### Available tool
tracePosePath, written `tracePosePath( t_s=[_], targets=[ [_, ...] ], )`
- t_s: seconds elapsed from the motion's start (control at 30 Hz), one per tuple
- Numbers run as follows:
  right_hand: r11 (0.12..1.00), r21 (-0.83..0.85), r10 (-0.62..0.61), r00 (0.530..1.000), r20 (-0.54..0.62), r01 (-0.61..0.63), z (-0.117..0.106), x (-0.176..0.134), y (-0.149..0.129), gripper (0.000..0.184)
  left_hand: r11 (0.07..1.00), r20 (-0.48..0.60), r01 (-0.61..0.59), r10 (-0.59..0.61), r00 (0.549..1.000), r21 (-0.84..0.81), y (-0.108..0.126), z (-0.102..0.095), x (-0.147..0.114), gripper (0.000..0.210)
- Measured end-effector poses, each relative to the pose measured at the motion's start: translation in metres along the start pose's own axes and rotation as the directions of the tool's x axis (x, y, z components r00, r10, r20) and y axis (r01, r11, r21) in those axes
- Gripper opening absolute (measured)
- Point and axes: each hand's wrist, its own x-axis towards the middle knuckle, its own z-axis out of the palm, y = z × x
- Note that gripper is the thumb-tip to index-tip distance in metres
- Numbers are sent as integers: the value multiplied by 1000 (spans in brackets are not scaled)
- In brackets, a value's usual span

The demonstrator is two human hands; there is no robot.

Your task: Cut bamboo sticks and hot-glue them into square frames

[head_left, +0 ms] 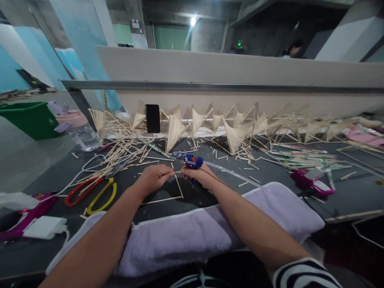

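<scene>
My left hand is closed, its thumb and finger pinching a thin wooden stick. The stick's other end reaches the fingertips of my right hand. That hand is wrapped round a blue hot glue gun, whose wrapped nozzle end points left above the stick. A clear glue stick trails from the gun's back to the right. Just below the hands, joined wooden sticks form an angular outline on the dark table. My palms' inner sides are hidden.
Fan-shaped stick models line the back, with a black phone among them. Loose sticks are scattered about. Scissors, a power strip and a water jug are left; a lilac towel lies in front.
</scene>
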Motion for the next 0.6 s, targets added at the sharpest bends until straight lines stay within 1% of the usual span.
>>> tracePosePath(
  t_s=[0.07,0.13,0.23,0.3,0.37,0.47,0.53,0.6],
  targets=[
    [997,-69,15,999,-28,-17,1,1,1,19,1000,9,10,-10,1000,-16,-1,0,0,26],
    [989,-144,26,995,-94,-40,1,1,2,19,998,23,36,-35,999,-53,-1,1,1,27],
    [964,-261,3,982,-186,-52,1,2,5,22,987,60,106,-99,993,-124,0,1,2,30],
    [948,-312,-16,974,-225,-56,1,2,6,23,973,80,148,-135,988,-176,1,2,3,33],
    [943,-326,-21,967,-255,-65,2,1,6,22,955,83,178,-163,983,-236,3,3,4,33],
    [953,-291,6,967,-255,-83,4,1,6,22,926,90,204,-185,979,-318,6,3,5,32],
    [961,-260,30,970,-243,-95,4,3,6,22,913,90,211,-192,977,-349,7,3,6,32],
    [963,-247,42,965,-260,-109,0,6,7,21,900,64,235,-227,972,-368,4,1,5,33]
  ],
)
